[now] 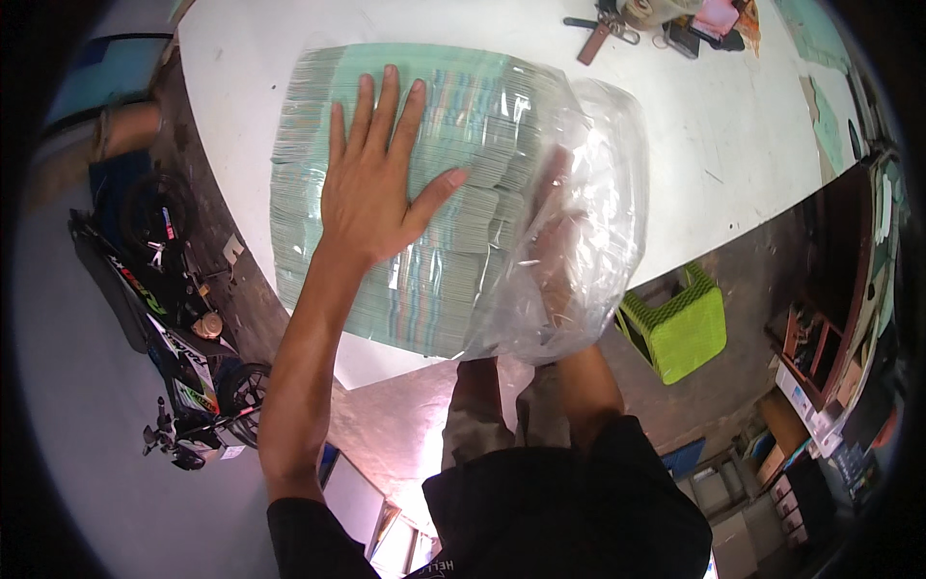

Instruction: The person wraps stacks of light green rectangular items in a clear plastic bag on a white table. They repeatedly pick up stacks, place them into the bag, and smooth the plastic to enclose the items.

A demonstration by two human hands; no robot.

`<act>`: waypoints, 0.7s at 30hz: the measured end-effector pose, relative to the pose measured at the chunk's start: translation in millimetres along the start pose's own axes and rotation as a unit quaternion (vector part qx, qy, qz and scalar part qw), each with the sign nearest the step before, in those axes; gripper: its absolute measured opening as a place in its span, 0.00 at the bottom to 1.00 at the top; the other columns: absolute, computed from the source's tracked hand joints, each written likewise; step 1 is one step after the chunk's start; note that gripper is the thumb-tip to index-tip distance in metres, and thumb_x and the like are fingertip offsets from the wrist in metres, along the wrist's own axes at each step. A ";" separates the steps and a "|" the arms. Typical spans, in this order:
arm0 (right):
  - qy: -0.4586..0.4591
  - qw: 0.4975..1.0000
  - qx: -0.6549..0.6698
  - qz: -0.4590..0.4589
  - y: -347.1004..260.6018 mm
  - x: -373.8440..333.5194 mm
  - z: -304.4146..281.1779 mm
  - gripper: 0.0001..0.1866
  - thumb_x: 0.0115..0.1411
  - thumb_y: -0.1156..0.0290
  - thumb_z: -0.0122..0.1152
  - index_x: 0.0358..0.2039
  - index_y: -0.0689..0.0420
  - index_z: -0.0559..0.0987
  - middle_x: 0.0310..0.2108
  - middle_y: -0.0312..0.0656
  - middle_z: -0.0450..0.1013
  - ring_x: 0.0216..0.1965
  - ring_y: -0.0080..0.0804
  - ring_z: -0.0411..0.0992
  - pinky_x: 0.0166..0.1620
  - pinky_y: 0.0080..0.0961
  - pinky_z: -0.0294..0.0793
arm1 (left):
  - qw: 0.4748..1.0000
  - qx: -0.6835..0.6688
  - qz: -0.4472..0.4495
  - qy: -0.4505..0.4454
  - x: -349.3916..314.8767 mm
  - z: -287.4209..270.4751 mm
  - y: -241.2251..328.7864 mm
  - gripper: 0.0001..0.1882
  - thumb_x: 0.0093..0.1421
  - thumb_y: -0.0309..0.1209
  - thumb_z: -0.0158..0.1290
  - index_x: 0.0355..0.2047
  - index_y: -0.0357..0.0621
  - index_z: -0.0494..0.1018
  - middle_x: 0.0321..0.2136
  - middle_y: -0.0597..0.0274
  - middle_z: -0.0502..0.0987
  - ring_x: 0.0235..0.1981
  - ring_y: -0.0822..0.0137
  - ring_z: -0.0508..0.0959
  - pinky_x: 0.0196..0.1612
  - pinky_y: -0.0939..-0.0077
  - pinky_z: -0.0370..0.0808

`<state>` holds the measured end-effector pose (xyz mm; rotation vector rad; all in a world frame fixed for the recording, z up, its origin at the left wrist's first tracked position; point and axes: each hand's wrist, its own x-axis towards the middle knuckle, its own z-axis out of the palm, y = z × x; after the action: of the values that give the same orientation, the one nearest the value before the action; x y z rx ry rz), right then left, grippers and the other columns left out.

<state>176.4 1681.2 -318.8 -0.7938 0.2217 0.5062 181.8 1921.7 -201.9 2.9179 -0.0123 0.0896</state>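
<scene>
A large block of stacked, thin, pale-green printed pieces (453,212) lies on a white table, wrapped in clear plastic. They look like paper sheets or flat packets; which one I cannot tell. My left hand (371,183) rests flat on top of the block, fingers spread and thumb out to the right. At the block's right side, the loose, crumpled end of a clear plastic bag (612,193) bulges out. Through this film shows my right hand (559,236), blurred, its visible fingers stretched along the block's side. The plastic partly hides its grip.
Keys and small items (603,34) lie at the far edge of the white table (723,145). A green plastic stool (685,328) stands to the right, below the tabletop. A motorbike (183,338) is on the left. Shelves and boxes (772,482) line the lower right.
</scene>
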 end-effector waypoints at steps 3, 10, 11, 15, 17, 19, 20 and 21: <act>-0.037 0.995 0.053 0.077 -28.4 -27.9 -29.9 0.43 0.69 0.40 0.53 0.74 0.55 0.55 0.65 0.52 0.66 0.61 0.47 0.70 0.63 0.44 0.71 | 0.997 -0.071 0.005 -0.002 -21.7 -8.7 -5.0 0.49 0.66 0.64 0.47 0.74 0.39 0.54 0.75 0.38 0.49 0.76 0.38 0.47 0.74 0.36 0.39; 0.036 0.999 -0.009 -0.028 45.1 -69.5 30.5 0.43 0.70 0.39 0.50 0.74 0.54 0.54 0.67 0.51 0.63 0.63 0.47 0.67 0.65 0.44 0.67 | 0.999 0.010 -0.029 -0.034 -84.8 -0.4 24.1 0.54 0.62 0.68 0.48 0.74 0.37 0.53 0.74 0.33 0.48 0.76 0.35 0.48 0.73 0.32 0.41; 0.040 0.999 -0.011 -0.031 45.4 -70.2 29.2 0.43 0.70 0.39 0.50 0.74 0.54 0.53 0.67 0.51 0.63 0.63 0.46 0.67 0.65 0.44 0.66 | 0.999 0.015 -0.032 -0.033 -84.7 -1.1 20.7 0.54 0.62 0.69 0.47 0.74 0.37 0.53 0.74 0.34 0.48 0.76 0.35 0.48 0.73 0.32 0.41; 0.050 0.998 -0.002 -0.047 8.8 -78.6 13.3 0.43 0.70 0.39 0.49 0.75 0.54 0.53 0.68 0.51 0.62 0.64 0.46 0.65 0.66 0.44 0.64 | 0.999 0.022 -0.042 -0.019 -88.2 2.5 27.6 0.54 0.63 0.68 0.47 0.74 0.37 0.53 0.74 0.33 0.48 0.75 0.35 0.48 0.73 0.32 0.40; 0.052 0.996 -0.021 -0.074 12.4 -64.7 19.9 0.43 0.70 0.39 0.48 0.75 0.54 0.52 0.68 0.50 0.61 0.64 0.46 0.64 0.67 0.44 0.63 | 0.999 0.012 -0.053 -0.006 -87.4 3.6 36.0 0.54 0.63 0.69 0.47 0.74 0.37 0.53 0.74 0.33 0.49 0.75 0.35 0.48 0.73 0.32 0.40; 0.058 0.993 -0.056 -0.087 33.4 -66.4 28.9 0.43 0.70 0.39 0.47 0.75 0.54 0.52 0.68 0.50 0.60 0.65 0.46 0.63 0.67 0.44 0.62 | 0.998 0.000 -0.054 0.008 -94.3 8.9 44.3 0.52 0.64 0.69 0.46 0.73 0.37 0.55 0.74 0.33 0.49 0.75 0.36 0.48 0.73 0.32 0.40; 0.061 0.992 -0.065 -0.085 37.0 -66.1 29.8 0.43 0.70 0.39 0.47 0.75 0.54 0.52 0.69 0.50 0.60 0.65 0.46 0.63 0.67 0.44 0.61 | 0.998 -0.003 -0.057 0.011 -94.3 8.1 43.3 0.52 0.64 0.68 0.45 0.73 0.37 0.56 0.74 0.33 0.49 0.75 0.36 0.48 0.73 0.32 0.40; 0.059 0.993 -0.069 -0.081 39.6 -69.6 31.2 0.43 0.71 0.39 0.47 0.75 0.54 0.51 0.69 0.50 0.60 0.66 0.46 0.62 0.68 0.44 0.61 | 0.998 0.004 -0.059 0.019 -94.6 6.0 38.2 0.52 0.65 0.68 0.45 0.73 0.37 0.56 0.74 0.33 0.50 0.75 0.37 0.49 0.73 0.32 0.40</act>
<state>96.5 1702.9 -296.0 -0.9687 0.2314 0.3241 87.2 1883.2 -205.1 2.9156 0.1674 0.1261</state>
